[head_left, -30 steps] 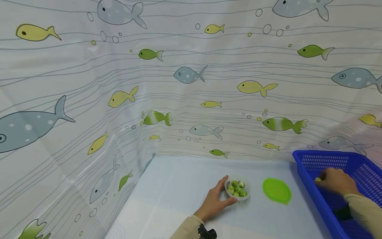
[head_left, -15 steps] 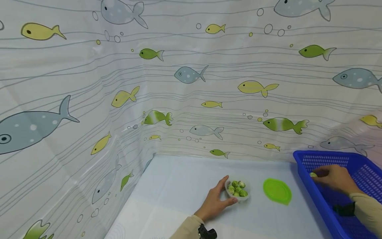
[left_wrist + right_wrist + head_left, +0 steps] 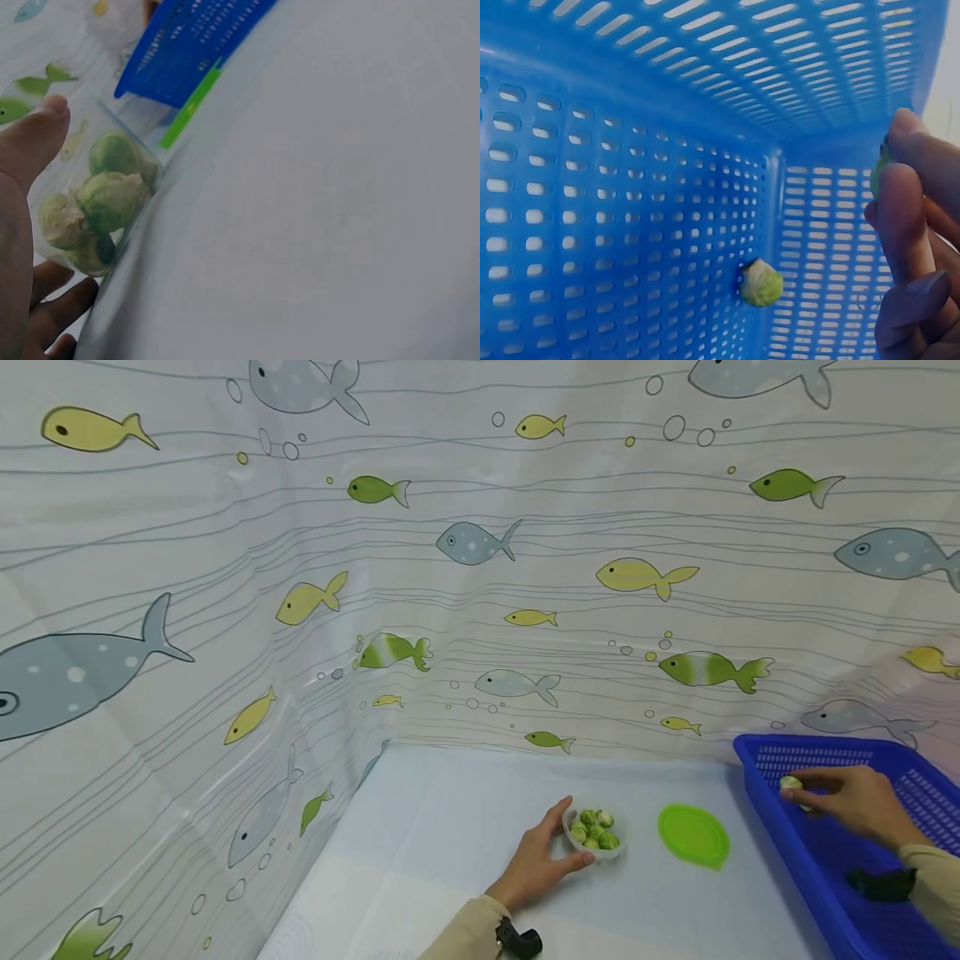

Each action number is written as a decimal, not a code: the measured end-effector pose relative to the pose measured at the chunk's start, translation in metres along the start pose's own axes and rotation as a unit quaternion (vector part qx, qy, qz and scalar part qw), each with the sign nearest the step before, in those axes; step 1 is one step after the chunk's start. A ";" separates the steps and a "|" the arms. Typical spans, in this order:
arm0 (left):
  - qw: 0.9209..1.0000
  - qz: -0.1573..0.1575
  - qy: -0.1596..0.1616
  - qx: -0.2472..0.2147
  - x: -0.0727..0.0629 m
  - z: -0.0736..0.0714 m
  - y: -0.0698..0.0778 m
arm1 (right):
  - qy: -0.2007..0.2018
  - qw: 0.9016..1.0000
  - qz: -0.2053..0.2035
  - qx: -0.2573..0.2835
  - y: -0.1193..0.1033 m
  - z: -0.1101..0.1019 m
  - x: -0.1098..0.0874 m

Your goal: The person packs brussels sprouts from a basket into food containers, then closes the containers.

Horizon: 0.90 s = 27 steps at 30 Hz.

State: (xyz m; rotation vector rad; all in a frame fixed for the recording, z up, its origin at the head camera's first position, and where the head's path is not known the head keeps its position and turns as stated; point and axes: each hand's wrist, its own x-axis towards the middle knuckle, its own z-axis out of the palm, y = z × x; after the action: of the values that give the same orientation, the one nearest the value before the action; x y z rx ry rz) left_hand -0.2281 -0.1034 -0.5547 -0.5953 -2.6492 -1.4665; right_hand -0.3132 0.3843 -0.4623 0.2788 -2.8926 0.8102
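My left hand (image 3: 534, 864) grips a small clear plastic container (image 3: 594, 854) on the white table, thumb on the near side and fingers at the far side. Several Brussels sprouts (image 3: 114, 201) are heaped inside it, seen through its wall in the left wrist view. Over at the right, my right hand (image 3: 862, 802) pinches a single Brussels sprout (image 3: 791, 783) between thumb and fingertips, within the blue basket (image 3: 806, 877) near its left wall. Another Brussels sprout (image 3: 761, 283) lies in the basket, near a corner in the right wrist view.
A bright green lid (image 3: 693, 835) lies flat between the container and the basket. The basket's raised, slotted walls surround my right hand. Fish-printed sheeting (image 3: 480, 610) hangs behind and along the left of the white table (image 3: 435, 827).
My right hand has risen from deeper in the basket with a Brussels sprout pinched in its fingertips, which now shows more clearly. My left hand and the container have stayed in place.
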 end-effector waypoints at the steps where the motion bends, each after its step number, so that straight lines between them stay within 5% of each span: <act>1: 1.000 0.000 0.001 0.002 0.000 0.000 0.000 | 0.003 1.000 0.004 0.004 0.000 -0.002 -0.001; 10: 1.000 -0.008 -0.002 -0.001 0.000 0.001 0.001 | 0.022 0.997 0.041 0.054 -0.009 -0.019 -0.008; 27: 1.000 -0.009 -0.005 -0.012 0.002 0.001 0.001 | 0.016 0.988 -0.035 0.147 -0.074 -0.012 -0.008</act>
State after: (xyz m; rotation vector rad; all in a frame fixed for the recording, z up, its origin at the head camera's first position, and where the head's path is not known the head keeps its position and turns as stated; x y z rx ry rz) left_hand -0.2293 -0.1016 -0.5535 -0.5855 -2.6547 -1.5070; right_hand -0.2888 0.3302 -0.4164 0.3879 -2.7100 1.2160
